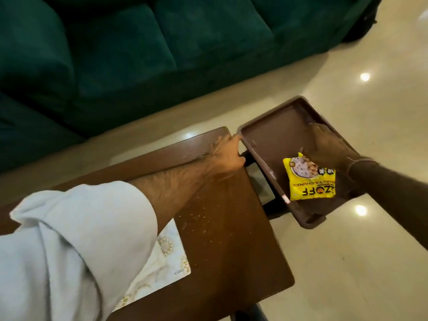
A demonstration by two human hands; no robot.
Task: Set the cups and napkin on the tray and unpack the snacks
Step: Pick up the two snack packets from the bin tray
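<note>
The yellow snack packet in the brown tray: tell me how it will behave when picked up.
The yellow snack packet looks puffy and creased, so it will probably flex and crinkle rather than stay stiff. It is a small pouch, so likely light. Its glossy film may slide on the smooth brown plastic tray, where the right hand touches its upper edge.

Dark wooden table (222, 228) seen from above, top scattered with pale crumbs or scratches. A white napkin (162, 258) with gold motifs is laid flat at the near left, partly hidden by a sleeve. Brown tray (261, 140) is positioned past the table's right edge, over the glossy cream floor (347, 262); support under it cannot be determined.
</note>
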